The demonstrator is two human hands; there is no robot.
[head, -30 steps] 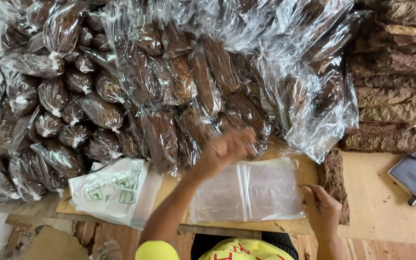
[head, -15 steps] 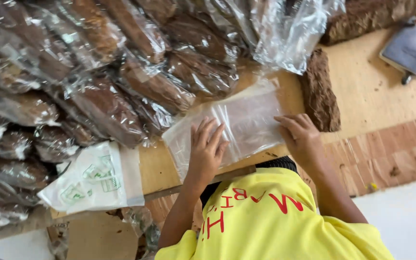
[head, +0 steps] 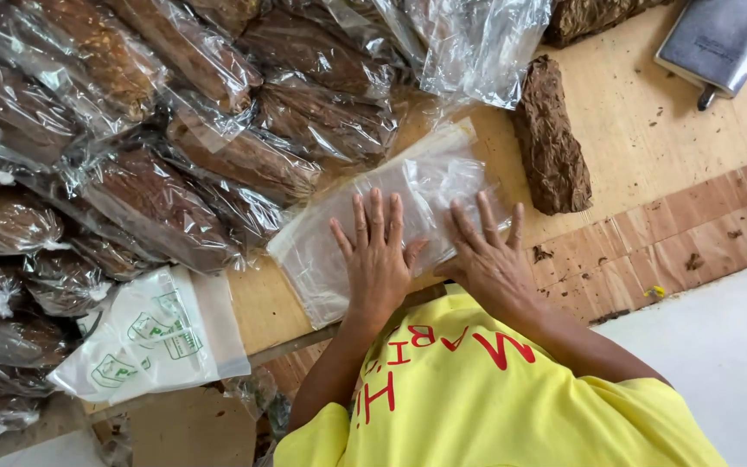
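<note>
A flat stack of empty clear plastic bags lies on the wooden tabletop in front of me. My left hand presses flat on the stack's near left part, fingers spread. Beside it, almost touching, my right hand lies palm down on the stack's near right edge, fingers also apart. Neither hand grips anything. A bare brown block of pressed leaves lies just to the right of the bags.
A large pile of clear bags filled with brown leaf bundles covers the left and far side. White bags with green print lie at the near left. A grey flat device sits at the far right. My yellow shirt fills the bottom.
My left hand has come back from the pile of filled bags onto the clear bags. My right hand has slid in from the stack's right end. The view has tilted and moved closer.
</note>
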